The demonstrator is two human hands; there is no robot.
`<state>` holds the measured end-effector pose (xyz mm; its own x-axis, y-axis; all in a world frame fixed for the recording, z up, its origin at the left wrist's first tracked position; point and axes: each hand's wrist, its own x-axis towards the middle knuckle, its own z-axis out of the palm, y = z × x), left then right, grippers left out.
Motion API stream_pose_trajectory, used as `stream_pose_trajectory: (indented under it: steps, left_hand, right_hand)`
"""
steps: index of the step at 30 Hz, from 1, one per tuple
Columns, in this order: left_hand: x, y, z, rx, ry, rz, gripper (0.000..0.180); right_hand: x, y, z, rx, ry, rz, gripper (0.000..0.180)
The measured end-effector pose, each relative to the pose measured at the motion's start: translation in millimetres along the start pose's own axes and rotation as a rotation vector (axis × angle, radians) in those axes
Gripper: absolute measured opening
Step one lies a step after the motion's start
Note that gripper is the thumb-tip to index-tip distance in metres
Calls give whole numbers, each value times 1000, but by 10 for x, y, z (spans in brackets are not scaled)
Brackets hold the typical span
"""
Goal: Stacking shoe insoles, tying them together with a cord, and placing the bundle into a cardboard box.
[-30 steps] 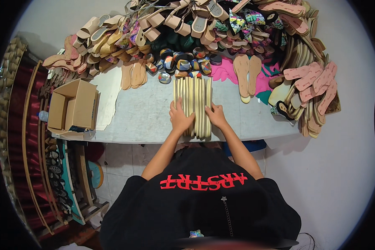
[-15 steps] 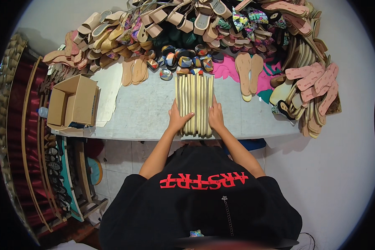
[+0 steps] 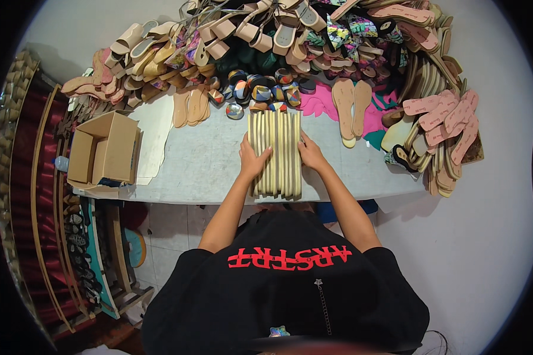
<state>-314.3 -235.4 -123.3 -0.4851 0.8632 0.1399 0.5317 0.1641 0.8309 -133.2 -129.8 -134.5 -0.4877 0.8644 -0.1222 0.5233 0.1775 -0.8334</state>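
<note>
A tight row of shoe soles (image 3: 275,157) stands on edge on the table, their pale yellow and grey edges facing up. My left hand (image 3: 253,158) presses against the row's left side, its thumb lying over the top edges. On the opposite side my right hand (image 3: 311,153) holds the row, its fingertips on the far part of that edge. Just beyond the row lie several multicoloured patterned heels (image 3: 260,93). The undersides of the soles are hidden.
An open cardboard box (image 3: 103,151) stands at the table's left beside white sheets (image 3: 154,139). Tan insoles (image 3: 190,106) and a pair of soles (image 3: 350,109) lie farther back. Pink insoles (image 3: 450,118) are piled at the right. Heaped sandals (image 3: 266,29) line the wall.
The soles sit closer together, with narrower gaps between them. My right hand has slid a little farther away along the row's side; my left hand has shifted slightly the same way.
</note>
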Motion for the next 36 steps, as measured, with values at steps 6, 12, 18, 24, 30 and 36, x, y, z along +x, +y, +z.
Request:
stream_pose_trajectory:
  steps: [6,12,18,24,30,36]
  left_hand:
    - [-102,55,1,65,-24,4,87]
    - [-120,118,59,142,40,-58,88]
    - [-262,400,97,157,29,-185,105]
    - [-184,711,357,434,47,-345,135]
    - [-101,877,475,488,51,-459,137]
    - [-72,1094,543,517,3,-506,139]
  right_hand:
    - [-25,-2,47,-30,-4,-89,54]
    - [-107,-122,-78,132,-71,54,53]
    - [-404,20,-171,588,-172,291,50]
    - [-465,150,-114,374,-48,-55,68]
    - [-482,151,-175,428,-12,7,53]
    - [-532,282,-209,400,-14,-112,47]
